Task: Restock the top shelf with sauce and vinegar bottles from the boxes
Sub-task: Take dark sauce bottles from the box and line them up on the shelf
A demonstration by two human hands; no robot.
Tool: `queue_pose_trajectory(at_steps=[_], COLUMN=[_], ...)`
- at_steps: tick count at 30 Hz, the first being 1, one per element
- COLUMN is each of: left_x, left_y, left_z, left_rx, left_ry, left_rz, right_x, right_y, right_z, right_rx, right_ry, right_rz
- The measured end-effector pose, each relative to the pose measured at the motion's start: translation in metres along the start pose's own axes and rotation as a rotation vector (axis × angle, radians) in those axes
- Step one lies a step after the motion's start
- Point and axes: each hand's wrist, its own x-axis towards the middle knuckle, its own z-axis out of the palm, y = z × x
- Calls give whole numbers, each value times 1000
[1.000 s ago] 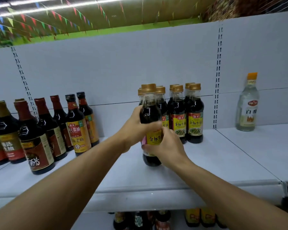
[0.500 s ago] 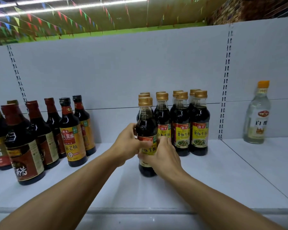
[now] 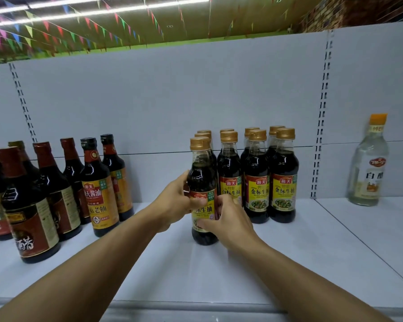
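1. The bottle (image 3: pixel 203 194) stands upright on the shelf (image 3: pixel 289 263), at the near left corner of the gold-capped group (image 3: pixel 256 175).
2. Left hand (image 3: pixel 172 201) and right hand (image 3: pixel 228 221) both wrap its labelled middle.
3. Full and smooth-walled, it probably feels weighty and slick; the label band looks the safest hold.
4. Boxes are out of view; rear bottles are hidden, and its material is unclear.

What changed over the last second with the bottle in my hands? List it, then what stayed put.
The gold-capped soy sauce bottle went back from nearer the shelf edge to stand at the front left of the gold-capped group. Left hand and right hand kept their grip throughout. The group, the dark bottles on the left and the clear vinegar bottle stayed put.
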Motion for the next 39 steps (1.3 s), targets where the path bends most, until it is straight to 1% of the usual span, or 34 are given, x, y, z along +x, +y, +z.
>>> queue_pose_trajectory(at_steps=[5, 11, 15, 22, 27, 34, 39], left_x=[4, 8, 9, 6, 1, -24, -57], left_y=[-5, -8, -7, -11, -9, -7, -4], left_z=[-2, 1, 0, 5, 11, 19, 21], left_rx=[13, 6, 31, 65, 102, 170, 243], left_ry=[15, 44, 35, 64, 67, 67, 55], left_rz=[2, 9, 5, 32, 14, -57, -82], right_x=[3, 8, 11, 10, 7, 4, 1], right_y=[5, 8, 12, 17, 14, 5, 0], right_z=[2, 5, 9, 11, 10, 6, 6], right_rx=[71, 45, 43, 120, 44, -73, -78], right_ry=[-31, -42, -58, -115, -100, -100, -111], right_rz=[31, 36, 33, 45, 48, 53, 78])
